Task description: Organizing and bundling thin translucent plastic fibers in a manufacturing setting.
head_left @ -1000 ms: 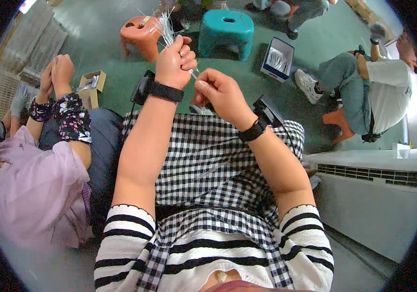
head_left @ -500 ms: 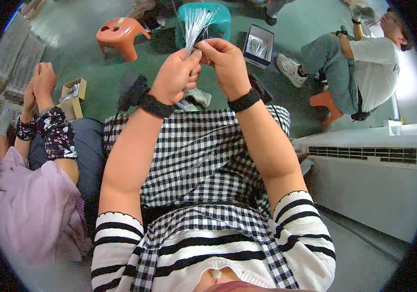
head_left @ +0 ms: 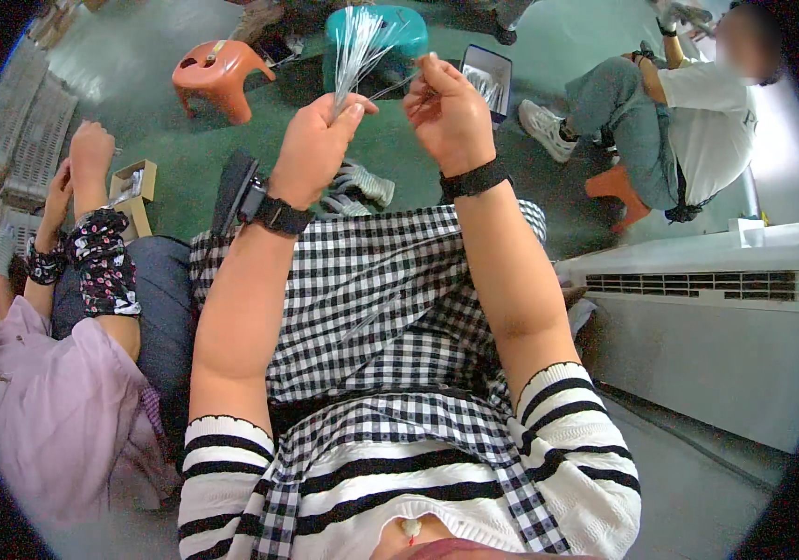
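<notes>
Fingers (head_left: 348, 110) of the left hand (head_left: 320, 149) are pinched tight around the base of a bundle of thin clear strands (head_left: 357, 42) — pale, glassy, wiry filaments that spray upward in a narrow fan from the grip. Right hand (head_left: 446, 117) sits just beside it, its fingers curled and nipping a single strand (head_left: 390, 89) that slants across the gap toward the left hand. Both wrists wear black bands, and both hands are raised well above the lap, out over the checked skirt (head_left: 390, 308).

Room around them: beyond the bundle's tips stands a teal stool (head_left: 399, 23), with an orange stool (head_left: 217, 75) off to the left and a dark tray of more strands (head_left: 485, 82) on the green floor (head_left: 175, 177) to the right. Close on the left, another person's arm in a patterned sleeve (head_left: 101, 261) is raised, a small cardboard box (head_left: 133, 187) near it. On the right a long white cabinet edge (head_left: 698, 266) runs near the elbow, and another person in a white shirt (head_left: 707, 121) sits well apart. Open floor lies between the stools and the knees.
</notes>
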The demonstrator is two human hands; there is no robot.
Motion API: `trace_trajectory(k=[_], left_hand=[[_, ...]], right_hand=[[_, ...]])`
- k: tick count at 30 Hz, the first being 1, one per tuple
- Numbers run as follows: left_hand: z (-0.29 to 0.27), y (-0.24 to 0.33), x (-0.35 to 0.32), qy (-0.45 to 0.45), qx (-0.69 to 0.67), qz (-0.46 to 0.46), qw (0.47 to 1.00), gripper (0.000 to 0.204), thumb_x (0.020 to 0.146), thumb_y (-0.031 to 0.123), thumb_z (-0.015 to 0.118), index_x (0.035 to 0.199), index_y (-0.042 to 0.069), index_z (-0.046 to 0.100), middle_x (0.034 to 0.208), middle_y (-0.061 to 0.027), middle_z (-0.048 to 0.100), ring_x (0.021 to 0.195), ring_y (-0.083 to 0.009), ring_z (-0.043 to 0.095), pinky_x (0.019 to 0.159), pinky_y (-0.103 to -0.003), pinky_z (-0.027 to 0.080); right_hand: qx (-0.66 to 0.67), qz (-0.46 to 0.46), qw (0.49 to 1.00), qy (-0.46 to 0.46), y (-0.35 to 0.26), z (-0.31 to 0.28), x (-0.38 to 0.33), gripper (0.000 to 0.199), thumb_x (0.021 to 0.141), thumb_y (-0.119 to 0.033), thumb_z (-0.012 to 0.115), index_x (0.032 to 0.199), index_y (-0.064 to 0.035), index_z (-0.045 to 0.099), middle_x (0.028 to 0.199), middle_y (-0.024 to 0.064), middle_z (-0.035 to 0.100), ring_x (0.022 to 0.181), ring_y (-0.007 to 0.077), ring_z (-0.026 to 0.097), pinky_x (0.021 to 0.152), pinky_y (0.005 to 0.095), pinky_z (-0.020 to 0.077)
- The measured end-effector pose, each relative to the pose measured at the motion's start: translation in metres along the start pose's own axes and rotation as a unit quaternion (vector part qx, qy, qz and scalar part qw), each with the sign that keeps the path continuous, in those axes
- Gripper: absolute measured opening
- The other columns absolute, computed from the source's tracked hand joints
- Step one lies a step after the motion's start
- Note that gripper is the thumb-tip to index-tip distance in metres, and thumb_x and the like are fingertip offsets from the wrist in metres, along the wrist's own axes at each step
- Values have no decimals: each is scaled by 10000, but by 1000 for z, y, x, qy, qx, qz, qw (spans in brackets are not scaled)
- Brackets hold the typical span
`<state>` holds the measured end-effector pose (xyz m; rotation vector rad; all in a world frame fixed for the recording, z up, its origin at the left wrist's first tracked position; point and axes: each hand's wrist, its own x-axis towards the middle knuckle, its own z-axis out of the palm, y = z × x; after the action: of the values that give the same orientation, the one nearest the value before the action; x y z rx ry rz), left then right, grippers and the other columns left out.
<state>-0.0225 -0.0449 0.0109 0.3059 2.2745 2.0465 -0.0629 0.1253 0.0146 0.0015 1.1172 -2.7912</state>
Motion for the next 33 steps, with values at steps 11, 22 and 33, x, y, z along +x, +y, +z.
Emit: trace_trajectory(k=[11,22,33], left_hand=[[-7,7,0,-37,-276,-117,953,148,919,170,468,905,42,540,527,94,300,398,-10,245,363,-177,197],[-7,15,-4,-90,-240,-125,958,164,909,208,495,910,51,543,590,50,431,430,-19,313,386,-169,244],[-37,-8,17,37,-383,-72,920,135,906,156,469,901,27,509,580,32,381,437,-48,293,385,-195,216]], right_hand=[[-143,5,989,-28,4,21,-12,153,834,-157,624,912,-27,604,738,-12,554,651,75,507,570,212,425],[-178,-50,982,-30,10,20,-12,122,800,-141,656,807,-30,605,673,-23,547,565,64,465,524,201,371],[-526,-162,819,-161,25,52,-53,175,694,-66,706,831,-30,603,699,32,570,626,105,531,581,244,446]])
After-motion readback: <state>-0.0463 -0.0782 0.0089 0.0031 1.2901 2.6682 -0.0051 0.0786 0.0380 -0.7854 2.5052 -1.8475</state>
